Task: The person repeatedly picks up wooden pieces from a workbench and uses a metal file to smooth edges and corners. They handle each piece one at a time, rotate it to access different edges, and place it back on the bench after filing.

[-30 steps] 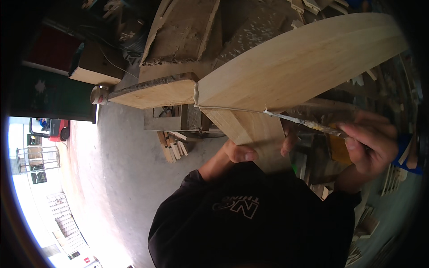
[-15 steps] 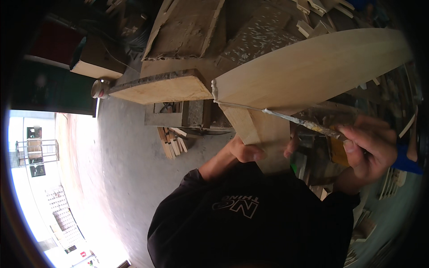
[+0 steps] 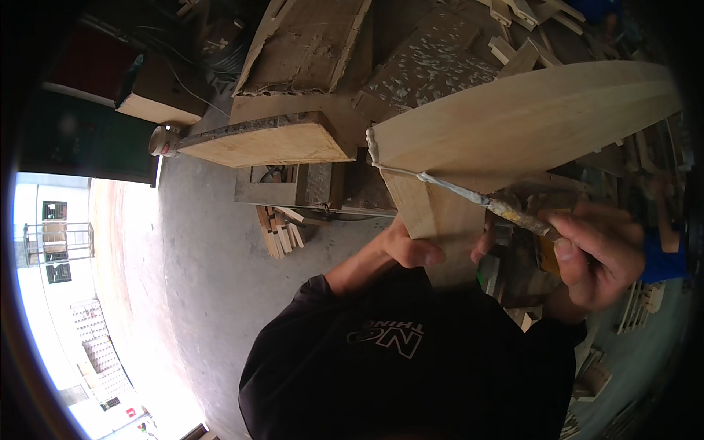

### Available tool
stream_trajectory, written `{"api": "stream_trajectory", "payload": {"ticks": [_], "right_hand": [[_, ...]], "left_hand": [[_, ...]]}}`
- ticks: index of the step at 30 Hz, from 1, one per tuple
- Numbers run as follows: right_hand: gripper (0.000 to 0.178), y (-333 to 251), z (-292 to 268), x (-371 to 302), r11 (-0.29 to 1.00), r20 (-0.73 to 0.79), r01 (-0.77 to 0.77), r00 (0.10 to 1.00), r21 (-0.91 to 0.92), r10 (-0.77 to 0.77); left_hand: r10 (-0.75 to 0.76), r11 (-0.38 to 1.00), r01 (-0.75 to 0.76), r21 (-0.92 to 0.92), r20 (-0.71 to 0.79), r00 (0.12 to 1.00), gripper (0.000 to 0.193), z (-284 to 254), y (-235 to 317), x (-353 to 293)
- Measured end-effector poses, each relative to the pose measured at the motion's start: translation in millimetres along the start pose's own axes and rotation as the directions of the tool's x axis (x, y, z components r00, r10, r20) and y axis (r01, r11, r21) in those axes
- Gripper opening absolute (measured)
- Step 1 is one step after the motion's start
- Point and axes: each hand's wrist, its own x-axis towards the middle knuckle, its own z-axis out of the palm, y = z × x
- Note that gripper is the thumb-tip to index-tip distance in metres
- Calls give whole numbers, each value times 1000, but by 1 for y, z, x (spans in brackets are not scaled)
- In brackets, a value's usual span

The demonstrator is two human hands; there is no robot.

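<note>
My left hand (image 3: 414, 248) is wrapped round the lower end of a pale wooden workpiece (image 3: 455, 220), thumb in front and fingertips showing at its right edge. Above that grip a broad, curved wooden panel (image 3: 528, 125) stretches away to the upper right. White glue (image 3: 372, 145) lies in a thick bead along the panel's left end. In my right hand (image 3: 605, 253), pinched between thumb and fingers, is a thin, glue-smeared stick (image 3: 502, 209). Its whitened tip reaches left along the panel's lower edge, close to the glued corner.
Left of the workpiece lies a dark-edged board (image 3: 268, 144), with a small whitish jar (image 3: 163, 141) at its far end. Behind are a worn cardboard piece (image 3: 304, 44) and a brown sheet spotted with glue (image 3: 436, 62). Wooden strips (image 3: 279, 233) lie on the floor.
The workpiece and my left hand have shifted slightly right. My right hand has moved a little left and down, its stick now tilted more steeply, the tip still near the panel's lower edge.
</note>
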Motion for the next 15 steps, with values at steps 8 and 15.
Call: {"api": "stream_trajectory", "payload": {"ticks": [8, 15], "right_hand": [[30, -2, 1, 0, 1000, -32, -25, 999, -8, 25], [24, -5, 14, -1, 985, -115, -171, 978, 33, 174]], "left_hand": [[11, 1000, -11, 18, -33, 999, 70, 2, -2, 3], [-34, 999, 36, 17, -126, 991, 70, 9, 3, -1]]}}
